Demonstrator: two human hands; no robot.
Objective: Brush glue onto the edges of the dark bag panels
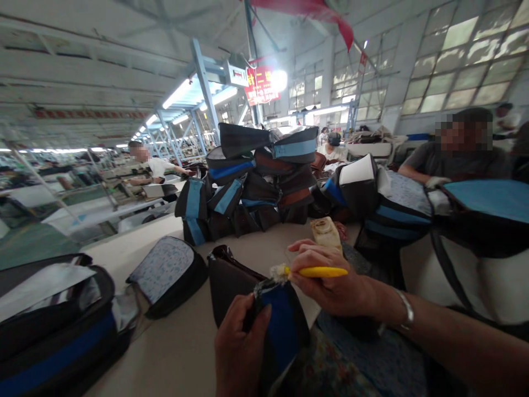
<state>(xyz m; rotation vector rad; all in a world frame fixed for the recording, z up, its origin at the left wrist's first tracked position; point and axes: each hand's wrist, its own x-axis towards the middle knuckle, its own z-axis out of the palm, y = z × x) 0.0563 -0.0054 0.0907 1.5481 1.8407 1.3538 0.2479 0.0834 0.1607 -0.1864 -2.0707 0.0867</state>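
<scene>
My right hand is closed around the yellow handle of a small brush, whose pale, shaggy bristles point left. Those bristles are at the frayed top edge of a black bag piece with a blue panel; whether they touch it I cannot tell. Thumb and fingers of my left hand pinch this edge from the left side. Behind my right hand stands a yellowish, stained container, partly covered by my fingers. A dark brown bag piece lies against the far side of the held one.
Black bag pieces with blue and brown bands form a tall pile on the pale table. A patterned piece and a large blue-striped bag lie at left. Another person sits at right behind more bags.
</scene>
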